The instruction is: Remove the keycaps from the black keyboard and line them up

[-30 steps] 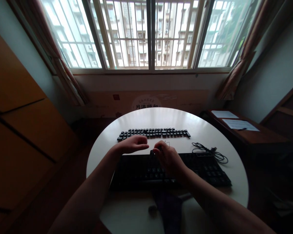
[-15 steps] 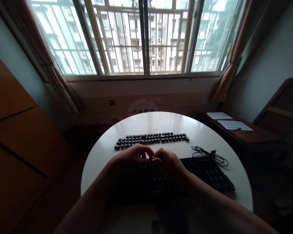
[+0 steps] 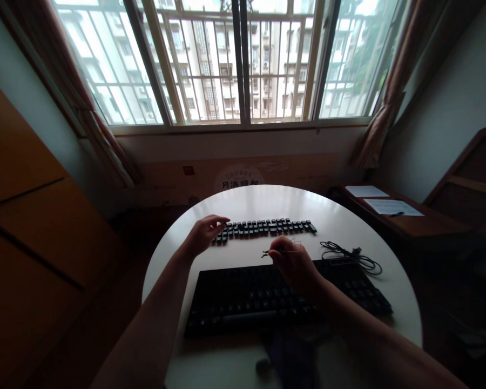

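Observation:
My left hand [image 3: 204, 233] is over the left end of the rows of loose black keycaps [image 3: 263, 229]. Its thumb and index finger pinch what looks like a keycap [image 3: 224, 223], mostly hidden by the fingers. My right hand [image 3: 294, 259] is closed around a small wire keycap puller; its thin tip [image 3: 265, 253] sticks out to the left and wire loops [image 3: 295, 246] show above the knuckles. Below that hand lies a black keyboard [image 3: 235, 294], its upper left part dark and without visible caps; the right forearm hides some of it.
A coiled black cable [image 3: 358, 256] lies at the keyboard's upper right on the round white table [image 3: 166, 265]. A dark, blurred object [image 3: 294, 359] is at the near edge. To the right, a brown side table [image 3: 437, 226] bears papers [image 3: 392, 207] and a pen.
My hands have parted. The left one moved up and left from the puller's tip to the keycap rows; the right one stays above the keyboard, slightly farther right, still gripping the puller.

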Available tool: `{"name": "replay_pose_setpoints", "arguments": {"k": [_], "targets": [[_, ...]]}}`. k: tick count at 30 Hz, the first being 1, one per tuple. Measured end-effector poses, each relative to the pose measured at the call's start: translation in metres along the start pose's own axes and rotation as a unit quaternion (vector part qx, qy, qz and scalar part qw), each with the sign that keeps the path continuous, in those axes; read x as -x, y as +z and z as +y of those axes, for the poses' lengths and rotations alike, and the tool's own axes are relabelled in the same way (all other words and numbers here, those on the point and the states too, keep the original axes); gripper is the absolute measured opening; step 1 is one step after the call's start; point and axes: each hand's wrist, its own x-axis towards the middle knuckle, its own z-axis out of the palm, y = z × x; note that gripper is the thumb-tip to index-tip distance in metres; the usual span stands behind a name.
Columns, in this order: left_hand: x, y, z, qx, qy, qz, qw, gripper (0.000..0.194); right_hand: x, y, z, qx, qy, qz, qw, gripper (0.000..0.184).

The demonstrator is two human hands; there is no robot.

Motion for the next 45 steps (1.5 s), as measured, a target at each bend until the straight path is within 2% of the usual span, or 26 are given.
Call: {"name": "replay_pose_setpoints", "arguments": {"k": [1, 3, 9, 13, 17, 41, 45], "targets": [[-0.002, -0.002, -0.007, -0.023, 0.013, 0.023, 0.999, 0.025, 0.000, 0.000, 0.001, -0.001, -0.004, -0.009, 1.000, 0.026], [-0.004, -0.002, -0.017, -0.055, 0.026, 0.031, 0.998, 0.024, 0.001, 0.002, 0.002, -0.002, -0.008, -0.023, 1.000, 0.025], [-0.002, 0.017, -0.029, -0.157, 0.050, -0.070, 0.984, 0.015, 0.002, 0.004, 0.005, -0.012, -0.006, -0.026, 1.000, 0.025], [0.000, 0.023, -0.024, -0.237, 0.058, -0.114, 0.963, 0.019, 0.002, 0.003, 0.006, -0.012, -0.003, -0.030, 0.999, 0.024], [0.001, 0.023, -0.017, -0.274, 0.058, -0.139, 0.950, 0.023, 0.003, 0.003, 0.004, -0.012, -0.004, -0.036, 0.999, 0.025], [0.002, 0.024, -0.023, -0.285, 0.051, -0.121, 0.949, 0.020, 0.005, 0.004, 0.006, -0.016, 0.014, -0.051, 0.998, 0.031], [0.002, 0.012, -0.024, -0.253, 0.043, -0.076, 0.964, 0.020, 0.005, 0.003, 0.006, -0.019, 0.015, -0.053, 0.998, 0.031]]}}
